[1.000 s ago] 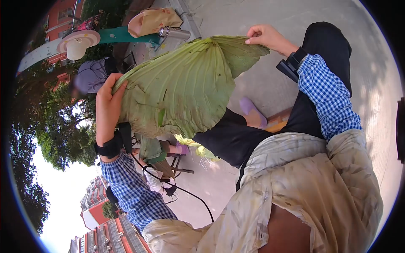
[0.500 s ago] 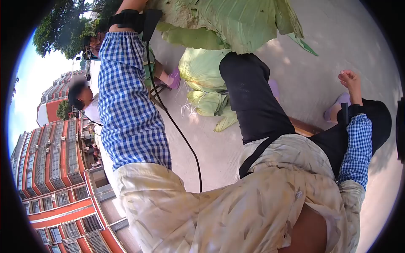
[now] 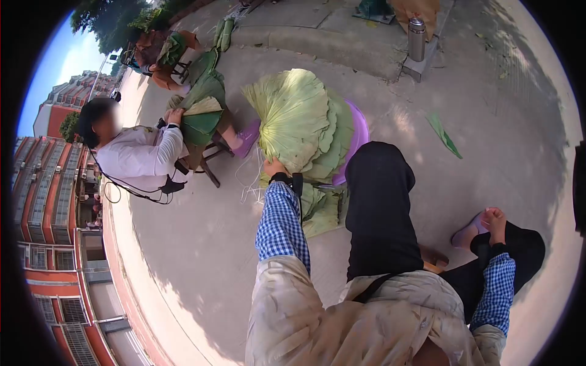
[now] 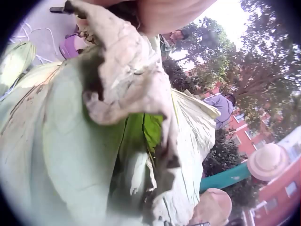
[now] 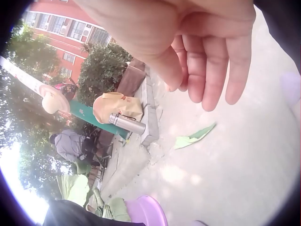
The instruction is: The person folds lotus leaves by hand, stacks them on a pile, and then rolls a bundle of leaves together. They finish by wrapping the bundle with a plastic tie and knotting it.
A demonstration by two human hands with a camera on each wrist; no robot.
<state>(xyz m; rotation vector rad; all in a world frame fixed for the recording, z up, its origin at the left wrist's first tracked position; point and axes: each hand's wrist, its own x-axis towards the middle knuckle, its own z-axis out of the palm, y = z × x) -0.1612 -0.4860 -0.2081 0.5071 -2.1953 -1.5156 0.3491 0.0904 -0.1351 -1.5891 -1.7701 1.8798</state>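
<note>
A large pale green lotus leaf [image 3: 293,116], fan-shaped with ribs, lies on a stack of similar leaves [image 3: 339,131] over a purple basin [image 3: 359,131]. My left hand [image 3: 276,168] grips its near edge. In the left wrist view, part of that hand [image 4: 174,14] shows at the top, above a brown, crinkled leaf edge [image 4: 129,70]; its fingertips are hidden. My right hand [image 3: 494,222] is over my right knee, holding nothing. The right wrist view shows its fingers [image 5: 214,70] loosely bent over the pavement.
More folded leaves [image 3: 320,210] lie below the basin, beside white string [image 3: 249,183]. A seated person [image 3: 143,146] on the left handles green leaves [image 3: 204,110]. One loose leaf strip [image 3: 444,135] lies on the pavement. A metal thermos [image 3: 416,39] stands on the kerb.
My left hand has brought the leaf down from in front of me onto the stack. My right hand let go of the leaf's other side and dropped to my knee. The view has turned.
</note>
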